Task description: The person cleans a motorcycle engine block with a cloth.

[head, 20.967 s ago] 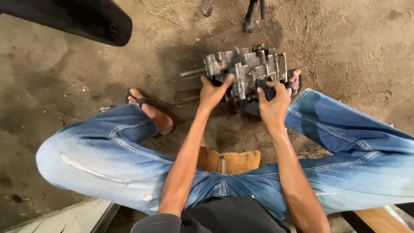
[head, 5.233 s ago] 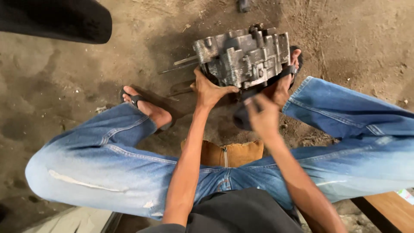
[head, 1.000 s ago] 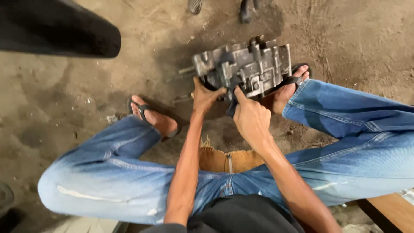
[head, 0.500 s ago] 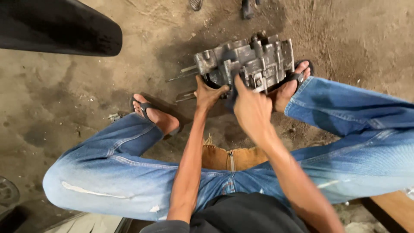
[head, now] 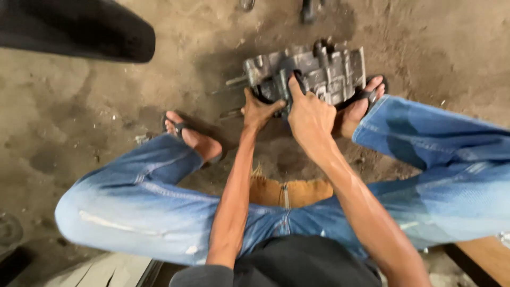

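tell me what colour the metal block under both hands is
Dull grey with dark greasy patches; the metal block shows in the head view, the only one.
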